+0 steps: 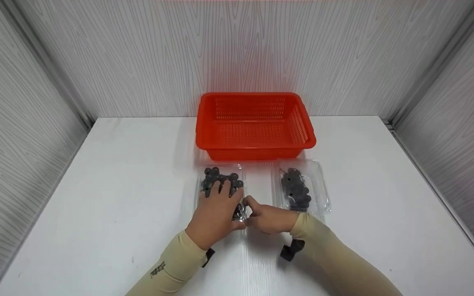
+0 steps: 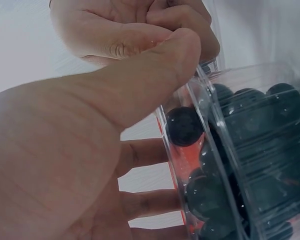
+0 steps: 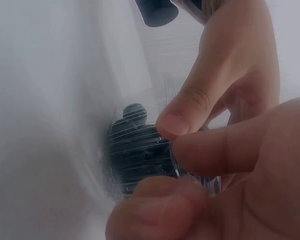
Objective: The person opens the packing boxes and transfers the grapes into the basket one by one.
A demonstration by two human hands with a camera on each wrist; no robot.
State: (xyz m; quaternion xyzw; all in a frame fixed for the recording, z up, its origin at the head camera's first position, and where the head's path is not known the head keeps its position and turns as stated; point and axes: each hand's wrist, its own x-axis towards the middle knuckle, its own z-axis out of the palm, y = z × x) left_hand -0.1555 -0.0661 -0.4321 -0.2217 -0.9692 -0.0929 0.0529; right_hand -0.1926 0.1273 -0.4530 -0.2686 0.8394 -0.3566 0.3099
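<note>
A clear plastic box point(image 1: 233, 166) of dark grapes point(image 1: 215, 174) lies in front of me, left of centre. My left hand point(image 1: 215, 211) rests on its top with fingers spread across the lid; in the left wrist view the thumb point(image 2: 155, 67) presses at the lid's near corner point(image 2: 206, 82). At the right edge of that box my right hand point(image 1: 272, 218) curls in. In the right wrist view its index finger point(image 3: 210, 150) and thumb pinch at the box edge, right beside my left thumb point(image 3: 182, 112). The lower part of the grapes is hidden under the left hand.
To the right lies a second clear plastic box point(image 1: 321, 185) with a dark grape bunch point(image 1: 296, 189) in its left part. Behind both boxes stands a red plastic basket point(image 1: 253, 154) with slotted sides. Pale wood-grain walls point(image 1: 146, 57) enclose the white table point(image 1: 138, 164).
</note>
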